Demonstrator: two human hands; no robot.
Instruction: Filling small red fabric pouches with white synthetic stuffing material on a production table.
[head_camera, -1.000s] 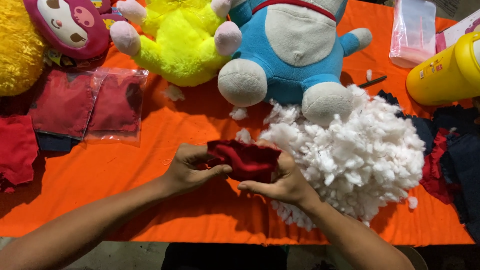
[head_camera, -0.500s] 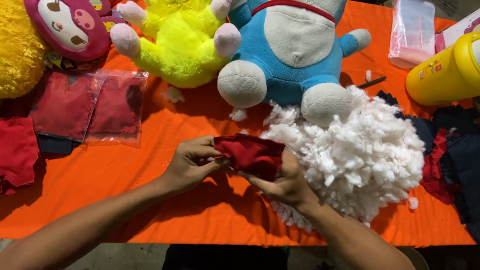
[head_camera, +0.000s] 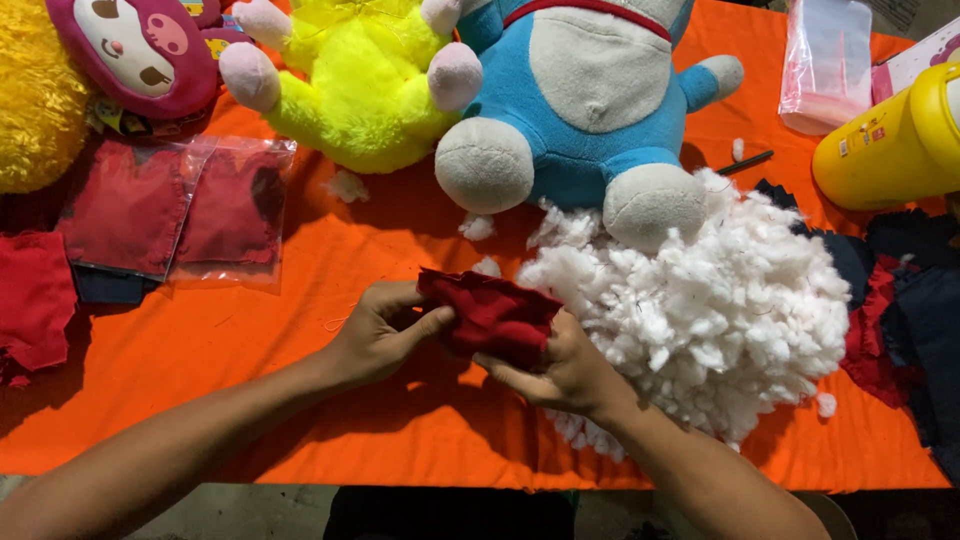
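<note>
- Both hands closed on a small red fabric piece (head_camera: 492, 315), dead centre of the orange worktop (head_camera: 300, 400).
- Left hand (head_camera: 385, 335) clamped on the fabric's 9 o'clock edge, thumb on top, fingers curled beneath.
- Right hand (head_camera: 560, 370) cupped under the 4 o'clock side, fingers half curled, palm supporting the cloth from below.
- Heap of white stuffing (head_camera: 720, 300) touching the right hand, spreading out toward 3 o'clock.
- Blue and white plush toy (head_camera: 590, 90) at 12 o'clock, its feet resting on the stuffing's top edge.
- Yellow plush (head_camera: 350, 90) at 11 o'clock, pink-faced plush (head_camera: 140, 50) further toward 10.
- Best handling, by the look of it: keep the opening spread with the left thumb, hold the cloth low over the worktop, feed fibre in small tufts rather than clumps, keep seams from twisting.
- Packages: two clear plastic bags of red fabric (head_camera: 180, 215) lying flat at 10 o'clock, side by side, overlapping slightly.
- Clear plastic bag (head_camera: 825, 65) at 1 o'clock, pinkish contents at its bottom.
- Yellow cylindrical container (head_camera: 895, 145) on its side at 2 o'clock, small label patch on the body, too small to make out.
- Dark and red cloth scraps (head_camera: 900, 300) piled at 3 o'clock; more red cloth (head_camera: 35, 300) at 9 o'clock.
</note>
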